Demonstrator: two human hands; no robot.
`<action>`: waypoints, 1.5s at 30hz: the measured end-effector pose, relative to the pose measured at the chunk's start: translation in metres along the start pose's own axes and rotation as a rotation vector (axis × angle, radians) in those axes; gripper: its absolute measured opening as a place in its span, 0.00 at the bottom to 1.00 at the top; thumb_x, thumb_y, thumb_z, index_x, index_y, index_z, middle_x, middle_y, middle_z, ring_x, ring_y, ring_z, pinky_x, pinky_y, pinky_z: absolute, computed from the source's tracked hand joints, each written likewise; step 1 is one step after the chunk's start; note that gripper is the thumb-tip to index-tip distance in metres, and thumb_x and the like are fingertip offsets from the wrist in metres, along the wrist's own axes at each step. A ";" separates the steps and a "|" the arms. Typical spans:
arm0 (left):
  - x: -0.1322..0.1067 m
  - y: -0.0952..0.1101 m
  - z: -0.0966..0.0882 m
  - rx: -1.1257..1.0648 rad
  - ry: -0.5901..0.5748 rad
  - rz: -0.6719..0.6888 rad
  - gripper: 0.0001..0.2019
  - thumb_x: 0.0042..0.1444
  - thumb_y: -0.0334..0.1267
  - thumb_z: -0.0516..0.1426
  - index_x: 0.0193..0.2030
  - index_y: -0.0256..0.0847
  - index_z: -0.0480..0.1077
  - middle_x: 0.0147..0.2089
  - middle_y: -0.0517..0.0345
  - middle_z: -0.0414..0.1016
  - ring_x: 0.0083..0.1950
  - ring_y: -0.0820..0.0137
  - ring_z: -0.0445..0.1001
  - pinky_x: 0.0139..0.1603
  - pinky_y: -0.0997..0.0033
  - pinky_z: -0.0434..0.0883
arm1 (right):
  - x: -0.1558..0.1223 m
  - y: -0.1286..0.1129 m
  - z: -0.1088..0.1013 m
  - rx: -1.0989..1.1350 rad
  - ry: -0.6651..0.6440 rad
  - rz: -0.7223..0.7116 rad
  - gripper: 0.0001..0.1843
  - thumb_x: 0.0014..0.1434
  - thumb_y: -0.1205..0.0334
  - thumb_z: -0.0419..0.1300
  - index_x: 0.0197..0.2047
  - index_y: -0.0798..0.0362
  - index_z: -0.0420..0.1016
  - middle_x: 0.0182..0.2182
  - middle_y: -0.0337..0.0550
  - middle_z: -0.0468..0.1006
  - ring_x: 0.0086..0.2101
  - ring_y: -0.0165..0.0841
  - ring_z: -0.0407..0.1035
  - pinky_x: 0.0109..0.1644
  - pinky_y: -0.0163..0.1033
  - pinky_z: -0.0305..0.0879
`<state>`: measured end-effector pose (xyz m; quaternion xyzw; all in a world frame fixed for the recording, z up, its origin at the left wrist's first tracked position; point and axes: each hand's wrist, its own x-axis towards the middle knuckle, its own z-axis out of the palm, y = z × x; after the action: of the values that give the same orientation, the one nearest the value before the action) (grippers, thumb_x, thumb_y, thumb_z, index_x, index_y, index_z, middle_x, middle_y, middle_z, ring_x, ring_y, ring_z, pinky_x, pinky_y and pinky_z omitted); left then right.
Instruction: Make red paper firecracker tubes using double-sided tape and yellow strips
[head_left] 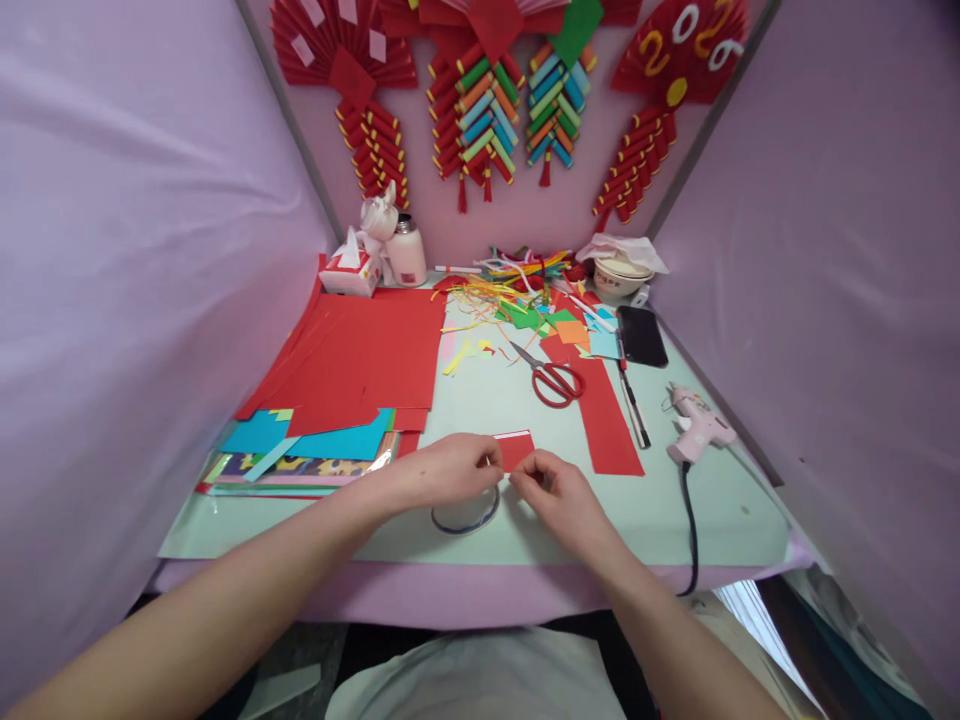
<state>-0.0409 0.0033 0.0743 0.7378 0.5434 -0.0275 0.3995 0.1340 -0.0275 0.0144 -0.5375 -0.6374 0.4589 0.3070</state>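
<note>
In the head view, left hand [459, 468] and right hand [559, 492] have curled fingers, grip undeterminable, beside the small red paper [517, 452] on the table [480, 395], which could crease if either hand drags.

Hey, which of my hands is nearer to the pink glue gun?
Your right hand. It is to the left of the pink glue gun, with bare tabletop between them. Your left hand is farther away, on the other side of your right hand.
</note>
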 end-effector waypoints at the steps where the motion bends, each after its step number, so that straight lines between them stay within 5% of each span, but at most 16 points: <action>1: 0.002 0.000 -0.001 -0.017 -0.018 -0.041 0.12 0.53 0.43 0.51 0.40 0.42 0.69 0.35 0.58 0.73 0.30 0.70 0.69 0.30 0.74 0.61 | 0.001 0.001 -0.001 -0.012 0.006 0.006 0.08 0.54 0.59 0.54 0.26 0.52 0.67 0.25 0.36 0.69 0.29 0.30 0.62 0.33 0.34 0.58; 6: 0.017 -0.003 -0.005 -0.193 -0.181 -0.172 0.18 0.50 0.53 0.53 0.40 0.42 0.69 0.29 0.60 0.69 0.21 0.75 0.62 0.22 0.75 0.57 | 0.007 0.002 -0.012 -0.143 0.037 0.035 0.07 0.52 0.60 0.53 0.25 0.52 0.66 0.23 0.36 0.68 0.27 0.30 0.61 0.32 0.34 0.57; 14: 0.038 -0.003 0.002 -0.272 -0.324 -0.190 0.09 0.46 0.44 0.57 0.30 0.41 0.70 0.22 0.62 0.63 0.18 0.77 0.52 0.19 0.74 0.52 | 0.015 0.005 -0.027 -0.469 0.005 0.050 0.09 0.52 0.61 0.51 0.22 0.52 0.64 0.24 0.37 0.72 0.29 0.31 0.63 0.37 0.37 0.53; 31: 0.045 0.016 0.004 0.023 -0.246 -0.241 0.12 0.43 0.36 0.56 0.13 0.40 0.62 0.13 0.58 0.60 0.18 0.71 0.57 0.22 0.69 0.56 | 0.026 0.006 -0.037 -0.637 -0.119 0.072 0.10 0.53 0.63 0.52 0.23 0.52 0.69 0.25 0.39 0.76 0.29 0.32 0.65 0.39 0.39 0.50; 45: 0.051 0.020 0.003 0.153 -0.319 -0.213 0.07 0.41 0.32 0.55 0.16 0.38 0.64 0.16 0.58 0.64 0.19 0.72 0.60 0.24 0.71 0.61 | 0.036 0.000 -0.033 -0.789 -0.221 0.149 0.08 0.52 0.63 0.52 0.23 0.52 0.68 0.22 0.36 0.72 0.26 0.29 0.60 0.36 0.37 0.46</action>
<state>-0.0023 0.0389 0.0594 0.6907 0.5444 -0.2271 0.4182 0.1550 0.0158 0.0235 -0.6060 -0.7530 0.2552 -0.0269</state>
